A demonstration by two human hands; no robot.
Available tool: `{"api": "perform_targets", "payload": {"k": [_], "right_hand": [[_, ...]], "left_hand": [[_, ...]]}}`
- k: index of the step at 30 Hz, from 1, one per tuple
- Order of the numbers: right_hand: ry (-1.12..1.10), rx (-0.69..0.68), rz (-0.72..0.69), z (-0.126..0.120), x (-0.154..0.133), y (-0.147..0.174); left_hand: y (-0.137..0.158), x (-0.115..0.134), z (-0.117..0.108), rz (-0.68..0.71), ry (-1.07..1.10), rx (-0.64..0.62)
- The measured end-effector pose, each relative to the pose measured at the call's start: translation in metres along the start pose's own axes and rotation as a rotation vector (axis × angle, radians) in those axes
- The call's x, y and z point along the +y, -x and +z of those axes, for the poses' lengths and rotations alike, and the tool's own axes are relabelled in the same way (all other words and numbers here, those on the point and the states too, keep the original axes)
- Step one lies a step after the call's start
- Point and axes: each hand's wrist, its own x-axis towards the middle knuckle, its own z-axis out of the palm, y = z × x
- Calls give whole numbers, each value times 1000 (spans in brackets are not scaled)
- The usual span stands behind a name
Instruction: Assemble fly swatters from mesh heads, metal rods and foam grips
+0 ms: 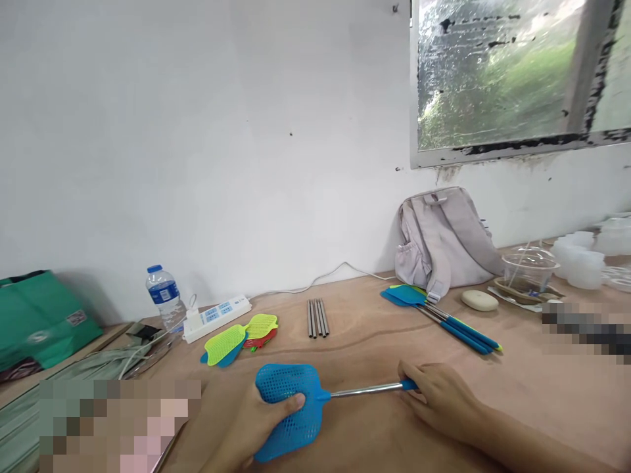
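Note:
A blue fly swatter (308,420) lies level between my two hands. Its mesh head is gripped at the left edge by my left hand (269,417), the thumb on top and the other fingers hidden beneath. My right hand (438,397) closes round the blue handle at the far end of the thin metal rod. Beyond the left hand rest loose swatter heads (227,345) in yellow-green, blue and red. Several metal tubes (318,318) stand in a row past the rod. Right of them, swatters with blue handles (466,332) lie in a pile.
A white power strip (217,318) and a water bottle (165,295) are at the back left, near a green bag (46,322). A pale backpack (446,240) leans on the wall. To its right are a beige oval object (479,301), a clear plastic bowl (530,266) and white cups (584,266).

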Motion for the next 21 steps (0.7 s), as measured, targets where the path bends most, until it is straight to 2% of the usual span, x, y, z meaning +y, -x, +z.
{"api": "perform_targets", "payload": {"k": [5,9,14,18,21], "right_hand": [[-21,-7,-20,9,-12,-1],[4,-41,-32,8,-10,-7],[-9,-74,-30,5,-9,-12],[-77,-79,-31,-1,-14,-11],[-150,-112,-97,-11,-16,-11]], "left_hand": [[-15,-40,12,32,30,127],[-22,-57,16,79,90,99],[-23,-56,15,30,106,89],[-18,-43,12,28,62,90],[-13,-29,7,15,95,2]]}}
